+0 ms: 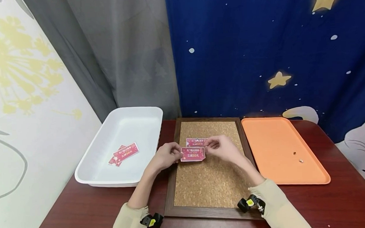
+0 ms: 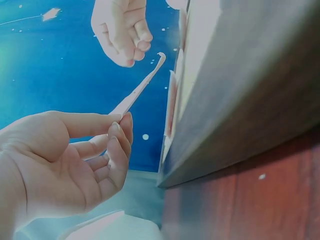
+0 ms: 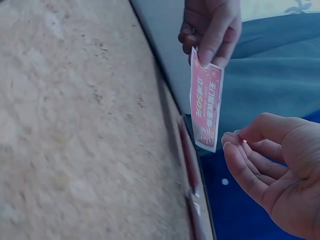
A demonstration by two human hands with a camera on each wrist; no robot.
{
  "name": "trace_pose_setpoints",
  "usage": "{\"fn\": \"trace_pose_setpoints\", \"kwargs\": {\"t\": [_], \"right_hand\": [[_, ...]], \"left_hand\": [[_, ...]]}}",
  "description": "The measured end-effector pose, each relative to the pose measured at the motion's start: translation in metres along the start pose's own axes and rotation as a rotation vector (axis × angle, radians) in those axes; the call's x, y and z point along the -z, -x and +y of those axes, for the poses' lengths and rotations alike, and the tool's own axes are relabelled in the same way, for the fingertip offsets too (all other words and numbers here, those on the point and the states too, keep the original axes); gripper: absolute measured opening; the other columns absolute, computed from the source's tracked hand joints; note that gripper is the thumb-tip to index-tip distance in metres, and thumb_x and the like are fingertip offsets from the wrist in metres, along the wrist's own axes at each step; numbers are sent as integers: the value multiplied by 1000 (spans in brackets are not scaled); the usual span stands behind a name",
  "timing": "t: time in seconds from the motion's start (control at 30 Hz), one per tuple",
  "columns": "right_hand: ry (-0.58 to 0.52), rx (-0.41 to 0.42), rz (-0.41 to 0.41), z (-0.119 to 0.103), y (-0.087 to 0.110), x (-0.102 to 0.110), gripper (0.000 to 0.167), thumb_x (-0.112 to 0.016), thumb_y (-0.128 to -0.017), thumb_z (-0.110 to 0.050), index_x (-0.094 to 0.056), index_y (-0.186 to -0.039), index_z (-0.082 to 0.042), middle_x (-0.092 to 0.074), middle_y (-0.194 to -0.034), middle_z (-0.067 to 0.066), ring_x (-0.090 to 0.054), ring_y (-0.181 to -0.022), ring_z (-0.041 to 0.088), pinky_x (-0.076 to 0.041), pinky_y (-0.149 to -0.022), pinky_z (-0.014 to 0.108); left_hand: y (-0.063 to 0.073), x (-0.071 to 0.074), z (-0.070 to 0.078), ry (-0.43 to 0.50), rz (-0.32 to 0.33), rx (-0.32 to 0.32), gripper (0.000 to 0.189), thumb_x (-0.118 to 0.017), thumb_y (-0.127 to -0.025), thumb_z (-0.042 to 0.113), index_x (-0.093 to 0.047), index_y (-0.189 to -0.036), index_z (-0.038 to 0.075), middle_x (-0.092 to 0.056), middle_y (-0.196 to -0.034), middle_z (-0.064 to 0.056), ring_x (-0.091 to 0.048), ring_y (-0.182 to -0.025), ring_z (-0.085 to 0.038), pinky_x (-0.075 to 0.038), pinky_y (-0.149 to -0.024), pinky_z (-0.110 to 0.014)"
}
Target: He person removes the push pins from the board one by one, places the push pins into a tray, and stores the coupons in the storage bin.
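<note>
My left hand [image 1: 167,156] pinches one end of a pink-and-white paper coupon [image 1: 192,154] between thumb and fingers. In the left wrist view the coupon [image 2: 140,87] stands off the cork board, its far end slightly curled. My right hand [image 1: 223,148] is at the coupon's other end, apart from it in the right wrist view. There my right thumb and fingertips come together on a tiny pale point, seemingly a thumbtack [image 3: 245,141]. Behind the held coupon, another coupon [image 1: 196,141] lies on the cork board [image 1: 210,187], a small tack at its top, partly covered by my right hand.
A white plastic tub [image 1: 140,129] to the left holds overlapping pink coupons [image 1: 126,153]. The orange tray [image 1: 278,140] on the right has two small tacks [image 1: 301,161] on it. The board's dark wooden frame [image 1: 205,211] lies on the reddish table [image 1: 61,214], with curtains behind.
</note>
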State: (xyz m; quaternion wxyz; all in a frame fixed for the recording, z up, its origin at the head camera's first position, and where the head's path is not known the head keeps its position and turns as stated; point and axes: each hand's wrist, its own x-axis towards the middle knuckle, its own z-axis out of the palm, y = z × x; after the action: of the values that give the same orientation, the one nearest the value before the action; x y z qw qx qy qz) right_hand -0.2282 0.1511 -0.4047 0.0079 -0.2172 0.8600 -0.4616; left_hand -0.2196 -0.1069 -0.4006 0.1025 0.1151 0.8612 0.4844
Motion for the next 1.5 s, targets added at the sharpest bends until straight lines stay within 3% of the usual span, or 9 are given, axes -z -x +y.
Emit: {"fn": "trace_pose_setpoints", "kwargs": {"t": [0.47, 0.77, 0.97, 1.27, 1.5], "right_hand": [[53, -21, 141, 17, 22, 35, 12, -70, -89, -3, -74, -99, 4, -74, -91, 8, -69, -83, 17, -56, -75, 27], [28, -64, 197, 28, 38, 60, 13, -71, -93, -7, -72, -102, 3, -74, -94, 14, -71, -83, 21, -55, -72, 25], [-22, -67, 239, 40, 52, 78, 17, -68, -97, -10, -70, -105, 4, -73, -96, 23, -73, -78, 25, -59, -69, 34], [-25, -139, 318, 56, 73, 102, 22, -68, -98, -16, -69, -107, 4, -74, -95, 20, -73, -80, 24, -58, -71, 31], [1, -132, 347, 67, 88, 118, 21, -66, -99, -11, -67, -109, 8, -73, -95, 21, -72, -78, 11, -57, -69, 26]], "left_hand": [[6, 15, 5, 24, 46, 5, 7, -66, -94, 3, -65, -101, 0, -66, -80, -6, -63, -72, -24, -47, -64, -29], [10, 29, 4, 82, 94, -18, 10, -64, -96, 2, -63, -103, -4, -66, -83, -9, -62, -72, -21, -55, -77, -49], [15, 42, 0, 78, 129, -21, 11, -64, -97, 4, -63, -104, -4, -65, -84, -12, -62, -73, -22, -55, -75, -46], [24, 67, -12, 77, 175, -18, 18, -63, -98, 7, -61, -109, -7, -64, -91, -18, -62, -76, -23, -53, -70, -31], [31, 86, -22, 72, 227, 25, 22, -63, -99, 10, -60, -113, -6, -63, -93, -16, -61, -79, -24, -53, -72, -28]]}}
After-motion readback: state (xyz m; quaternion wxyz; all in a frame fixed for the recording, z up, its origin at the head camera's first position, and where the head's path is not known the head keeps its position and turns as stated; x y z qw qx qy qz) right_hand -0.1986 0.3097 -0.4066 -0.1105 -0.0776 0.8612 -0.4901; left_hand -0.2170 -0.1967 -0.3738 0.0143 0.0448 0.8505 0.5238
